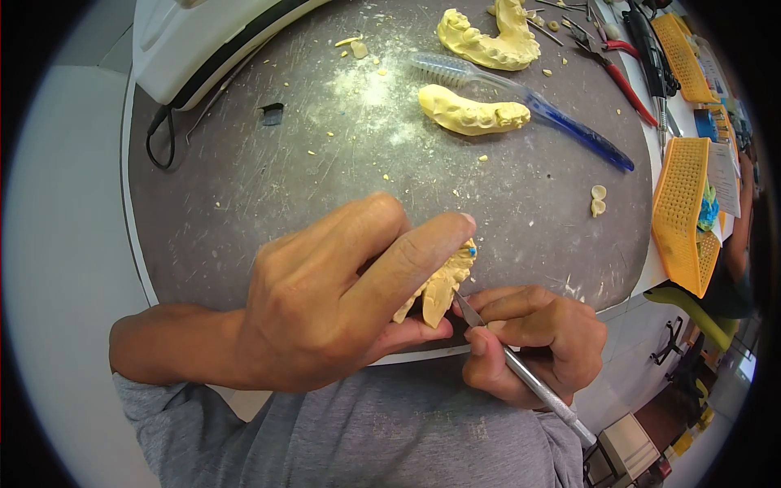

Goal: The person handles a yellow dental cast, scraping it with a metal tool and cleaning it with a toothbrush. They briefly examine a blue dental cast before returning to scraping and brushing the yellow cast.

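My left hand (333, 293) is closed around a yellow plaster dental model (439, 299), which has a small blue mark near its far end. Part of the model is hidden under my fingers. In my right hand (545, 346) is a craft knife (533, 381) with a silver handle, pinched near the blade. The blade tip (464, 303) is right at the model's right side, at the front edge of the bench.
On the dusty grey bench mat (268, 211) lie a curved plaster piece (472, 112), a horseshoe-shaped dental model (488, 45), a blue-handled toothbrush (569, 122) and red-handled pliers (626, 85). Yellow baskets (683, 203) stand at right, a white machine (220, 45) at upper left.
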Demonstrator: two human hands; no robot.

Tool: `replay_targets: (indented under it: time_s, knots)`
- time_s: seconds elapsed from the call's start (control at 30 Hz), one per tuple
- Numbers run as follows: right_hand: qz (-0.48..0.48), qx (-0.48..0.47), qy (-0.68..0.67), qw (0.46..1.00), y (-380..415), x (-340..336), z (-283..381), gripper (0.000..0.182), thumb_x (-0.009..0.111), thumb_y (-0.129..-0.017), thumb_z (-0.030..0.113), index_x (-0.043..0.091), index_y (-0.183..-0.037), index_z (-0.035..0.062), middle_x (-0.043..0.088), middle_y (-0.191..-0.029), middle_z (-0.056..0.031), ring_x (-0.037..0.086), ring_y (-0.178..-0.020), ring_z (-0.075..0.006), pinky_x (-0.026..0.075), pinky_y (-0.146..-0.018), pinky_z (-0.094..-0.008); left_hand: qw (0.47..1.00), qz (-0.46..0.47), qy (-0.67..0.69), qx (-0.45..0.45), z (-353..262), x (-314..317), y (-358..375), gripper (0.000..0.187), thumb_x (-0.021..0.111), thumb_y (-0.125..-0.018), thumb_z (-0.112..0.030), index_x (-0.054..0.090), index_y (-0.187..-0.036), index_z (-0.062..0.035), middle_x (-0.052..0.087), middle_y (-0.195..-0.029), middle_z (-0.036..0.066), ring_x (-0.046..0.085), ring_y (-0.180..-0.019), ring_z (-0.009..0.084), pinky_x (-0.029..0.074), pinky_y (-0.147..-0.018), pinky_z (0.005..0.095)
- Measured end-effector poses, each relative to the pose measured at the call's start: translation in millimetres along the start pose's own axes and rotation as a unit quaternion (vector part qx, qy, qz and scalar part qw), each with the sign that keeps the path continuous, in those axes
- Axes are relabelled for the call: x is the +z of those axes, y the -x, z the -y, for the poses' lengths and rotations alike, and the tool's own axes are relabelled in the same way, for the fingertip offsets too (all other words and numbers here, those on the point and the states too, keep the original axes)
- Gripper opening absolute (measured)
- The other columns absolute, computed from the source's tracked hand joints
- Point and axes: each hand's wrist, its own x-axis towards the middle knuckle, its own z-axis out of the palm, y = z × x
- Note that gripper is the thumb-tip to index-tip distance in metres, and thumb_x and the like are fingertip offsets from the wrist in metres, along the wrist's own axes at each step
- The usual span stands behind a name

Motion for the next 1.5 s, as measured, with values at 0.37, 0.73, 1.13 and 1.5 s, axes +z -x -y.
replay_targets:
  time_s: [0.37, 0.73, 1.13, 1.5]
  knots:
    - [-0.074, -0.020, -0.044, 0.996, 8, 1, -8, 0.030, 0.085, -0.071, -0.005, 0.063, -0.090, -0.0011, 0.070, -0.081, -0.0159, 0.077, -0.078, -0.0272, 0.063, -0.063, -0.0316, 0.999, 0.028, -0.010, -0.022, 6, -11, -3, 0.085, 0.091, -0.061, -0.049, 0.067, -0.129, -0.0037, 0.052, -0.094, 0.008, 0.055, -0.076, 0.0163, 0.046, -0.059, 0.0285]
    - [-0.094, -0.023, -0.040, 0.994, 7, 2, -7, 0.032, 0.086, -0.070, -0.006, 0.065, -0.092, -0.0006, 0.070, -0.081, -0.0150, 0.076, -0.080, -0.0252, 0.064, -0.066, -0.0314, 0.967, 0.210, -0.129, -0.070, -7, -47, -11, 0.091, 0.086, -0.058, -0.058, 0.066, -0.128, -0.0041, 0.053, -0.088, 0.006, 0.056, -0.077, 0.0198, 0.049, -0.067, 0.0315]
    - [-0.044, 0.001, -0.008, 0.999, 0, 13, 4, 0.026, 0.087, -0.067, -0.004, 0.064, -0.079, 0.0010, 0.068, -0.074, -0.0127, 0.077, -0.079, -0.0303, 0.064, -0.065, -0.0329, 0.990, 0.086, 0.084, -0.075, 9, -30, -7, 0.027, 0.082, -0.076, -0.003, 0.073, -0.101, -0.0012, 0.067, -0.091, 0.010, 0.066, -0.076, 0.0183, 0.051, -0.062, 0.0283]
    - [-0.055, -0.019, 0.026, 0.998, -3, 27, 6, 0.022, 0.082, -0.068, -0.006, 0.061, -0.072, -0.0003, 0.064, -0.064, -0.0116, 0.076, -0.076, -0.0332, 0.067, -0.072, -0.0404, 0.983, 0.078, 0.112, -0.121, 4, -32, -8, 0.023, 0.083, -0.068, 0.001, 0.073, -0.089, 0.0003, 0.059, -0.079, 0.006, 0.056, -0.060, 0.0091, 0.042, -0.050, 0.0234]
